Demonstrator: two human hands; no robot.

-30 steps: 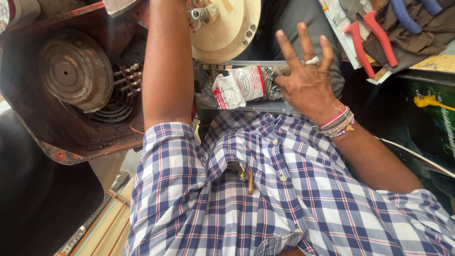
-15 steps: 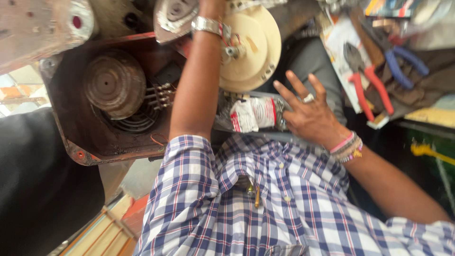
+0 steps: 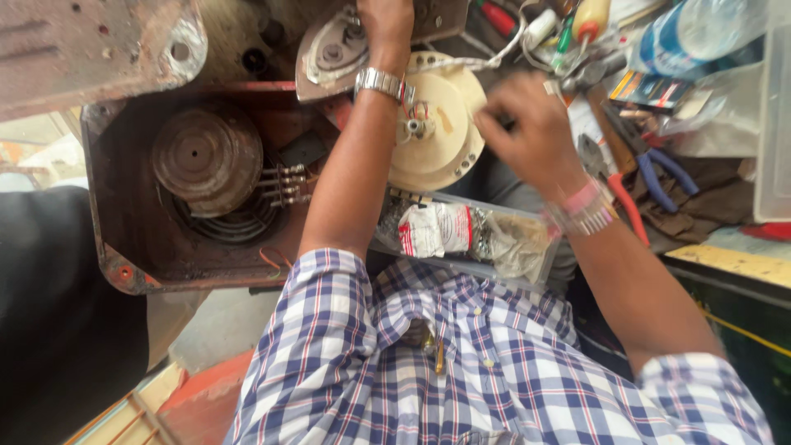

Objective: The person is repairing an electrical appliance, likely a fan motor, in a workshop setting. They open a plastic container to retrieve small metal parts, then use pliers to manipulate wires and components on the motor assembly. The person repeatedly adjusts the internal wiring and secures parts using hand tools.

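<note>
My left hand, a metal watch on its wrist, reaches to the top edge and lies against an iron-shaped metal plate. Its fingertips are cut off by the frame. My right hand, with bracelets on the wrist, is blurred. Its fingers are curled in, and nothing shows in them. It hovers just right of a cream round disc with a small wired hub at its middle. Below both forearms lies a clear plastic tray holding a crumpled red-and-white packet.
A rusty open housing with a round metal rotor and coiled wires sits at left. Pliers with red handles and with blue handles, a bottle, screwdrivers and a brown cloth crowd the right. A clear box stands at the far right.
My right hand has lifted off the plastic tray, curled its fingers and moved up beside the cream disc. The view has tilted, so my left wrist and hand now show.
</note>
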